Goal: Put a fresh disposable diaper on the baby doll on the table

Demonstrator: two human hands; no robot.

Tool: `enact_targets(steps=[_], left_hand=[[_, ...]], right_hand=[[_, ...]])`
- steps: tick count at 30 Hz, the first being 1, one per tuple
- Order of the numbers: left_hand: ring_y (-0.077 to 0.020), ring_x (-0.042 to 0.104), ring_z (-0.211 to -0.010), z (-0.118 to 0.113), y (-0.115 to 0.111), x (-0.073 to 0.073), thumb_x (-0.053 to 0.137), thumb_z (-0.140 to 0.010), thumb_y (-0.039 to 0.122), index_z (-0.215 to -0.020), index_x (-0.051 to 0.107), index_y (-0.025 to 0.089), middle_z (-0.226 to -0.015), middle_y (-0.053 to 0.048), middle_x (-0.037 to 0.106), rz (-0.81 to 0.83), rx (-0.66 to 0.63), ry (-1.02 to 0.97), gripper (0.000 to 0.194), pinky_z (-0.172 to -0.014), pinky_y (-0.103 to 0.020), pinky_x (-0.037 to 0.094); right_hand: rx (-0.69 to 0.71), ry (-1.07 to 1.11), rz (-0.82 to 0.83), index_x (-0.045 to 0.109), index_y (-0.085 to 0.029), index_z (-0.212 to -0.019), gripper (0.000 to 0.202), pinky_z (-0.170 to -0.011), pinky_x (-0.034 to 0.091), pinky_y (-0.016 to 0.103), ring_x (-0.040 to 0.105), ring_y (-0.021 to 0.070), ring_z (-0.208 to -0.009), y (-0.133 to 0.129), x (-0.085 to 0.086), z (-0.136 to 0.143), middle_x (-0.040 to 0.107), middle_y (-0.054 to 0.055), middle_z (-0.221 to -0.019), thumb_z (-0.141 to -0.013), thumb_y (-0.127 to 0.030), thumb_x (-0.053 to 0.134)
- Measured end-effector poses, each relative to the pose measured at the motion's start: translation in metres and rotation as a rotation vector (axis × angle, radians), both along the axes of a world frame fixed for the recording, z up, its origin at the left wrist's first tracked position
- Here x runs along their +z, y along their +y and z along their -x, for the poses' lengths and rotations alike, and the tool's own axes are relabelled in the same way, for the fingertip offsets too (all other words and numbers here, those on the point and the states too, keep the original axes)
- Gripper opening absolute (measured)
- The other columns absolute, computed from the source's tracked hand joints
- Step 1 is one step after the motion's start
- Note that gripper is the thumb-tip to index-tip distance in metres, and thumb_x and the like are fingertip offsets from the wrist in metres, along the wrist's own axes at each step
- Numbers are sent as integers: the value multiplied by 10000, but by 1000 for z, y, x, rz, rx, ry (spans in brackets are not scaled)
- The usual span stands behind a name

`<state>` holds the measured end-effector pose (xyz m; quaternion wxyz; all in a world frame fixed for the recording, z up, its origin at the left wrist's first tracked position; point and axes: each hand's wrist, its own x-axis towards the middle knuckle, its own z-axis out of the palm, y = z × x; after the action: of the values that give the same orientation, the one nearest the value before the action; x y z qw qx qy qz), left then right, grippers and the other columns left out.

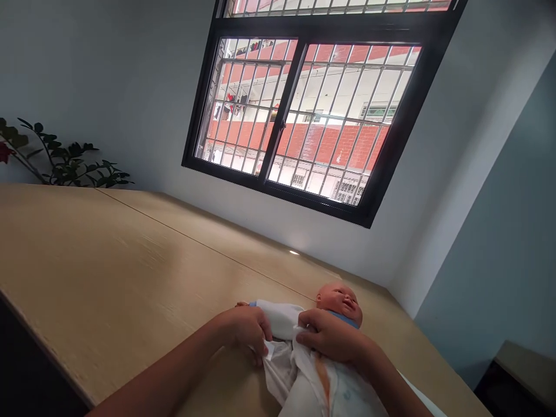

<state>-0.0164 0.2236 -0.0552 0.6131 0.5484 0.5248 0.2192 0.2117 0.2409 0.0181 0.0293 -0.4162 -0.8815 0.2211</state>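
Head view: left hand and right hand both pinch the white clothes of a doll.
The left hand is on the left side of the doll and grips a loose edge of cloth, fingers closed on it. The right hand lies over the doll's chest with a fold of cloth between thumb and fingers, and it is nearer the doll's head. The doll is long from far to near: head far, body coming near, its near end cut off. One white sleeve points left, just past the left hand. Under it all is the wooden table; far off, a barred window is in the wall.
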Motion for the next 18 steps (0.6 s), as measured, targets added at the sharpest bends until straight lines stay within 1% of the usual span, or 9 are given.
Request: enact_targets(steps=[2, 6, 9, 11, 13, 16, 18], left_hand=[[-189, 669, -558, 2, 2, -1, 824, -501, 102, -691, 649, 160, -540, -9, 674, 16, 10, -6, 265, -534, -271, 528], [-148, 640, -551, 5, 5, 2, 845, -524, 144, -627, 631, 154, -567, -20, 678, 55, 1, -102, 237, -522, -237, 517], [-103, 586, -524, 2, 5, 8, 840, -551, 210, -601, 608, 143, -585, -21, 658, 65, -10, -220, 246, -506, -201, 477], [-82, 535, -495, -6, 3, 12, 813, -577, 229, -596, 591, 145, -557, -2, 616, 45, -2, -299, 238, -484, -188, 437], [-75, 493, -473, -19, 0, 15, 778, -607, 237, -600, 567, 155, -530, 15, 576, 24, 18, -362, 227, -464, -185, 397], [-73, 465, -456, -42, -6, 19, 741, -645, 249, -611, 525, 170, -523, 26, 549, 14, 44, -423, 233, -472, -193, 374], [-73, 457, -443, -56, -9, 21, 731, -643, 257, -616, 510, 175, -523, 29, 541, 9, 46, -450, 237, -487, -203, 378]], right_hand=[[-8, -1, -51, 507, -194, -707, 116, -562, 272, 244, 435, 106, -624, 1, -2, 3, 505, -48, -662, -751, -239, 605], [31, -94, -259, 563, -171, -624, 76, -609, 292, 259, 445, 128, -680, -2, -13, 11, 591, 3, -718, -675, -131, 603], [61, -172, -316, 589, -165, -612, 90, -605, 297, 270, 433, 133, -653, -5, -21, 14, 643, 36, -736, -641, -83, 565], [61, -207, -306, 587, -165, -600, 80, -579, 280, 279, 407, 128, -610, -4, -25, 15, 644, 38, -694, -619, -88, 575], [66, -179, -272, 618, -168, -640, 72, -569, 276, 278, 413, 125, -597, -2, -26, 14, 655, 30, -691, -616, -104, 594], [35, -47, -188, 658, -165, -740, 111, -585, 303, 252, 470, 123, -645, 8, -28, 12, 675, 12, -746, -629, -164, 650], [2, 47, -110, 651, -154, -749, 135, -598, 319, 236, 492, 123, -680, 17, -31, 9, 662, -5, -741, -624, -202, 674]])
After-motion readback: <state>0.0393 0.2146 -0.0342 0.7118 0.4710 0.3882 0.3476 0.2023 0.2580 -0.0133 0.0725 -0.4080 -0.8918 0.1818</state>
